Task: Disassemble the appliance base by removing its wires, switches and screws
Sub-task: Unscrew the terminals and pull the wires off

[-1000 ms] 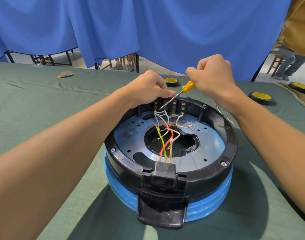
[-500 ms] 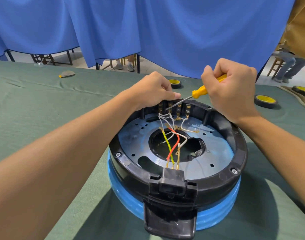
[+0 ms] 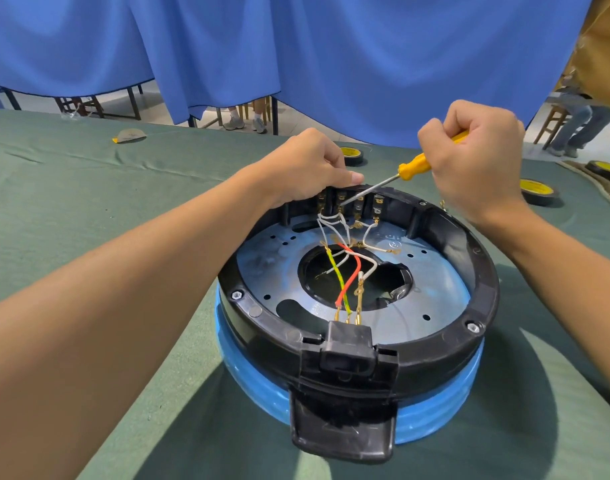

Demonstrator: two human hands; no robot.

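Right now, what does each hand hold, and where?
The right hand grips the screwdriver by its yellow handle; the left hand holds the base at its far rim.

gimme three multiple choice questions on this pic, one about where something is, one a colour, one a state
1. Where is the tip of the screwdriver?
A) at the terminals on the far wall of the base
B) in the centre hole
C) on the table cloth

2. What colour is the screwdriver's handle?
A) red
B) black
C) yellow

3. What is the right hand doing?
A) lying flat on the cloth
B) gripping the screwdriver handle
C) pinching a wire

Answers: 1 A, the shaft ends among the brass terminals. 2 C, the handle shows yellow beside the fist. 3 B, its fingers are curled round the handle.
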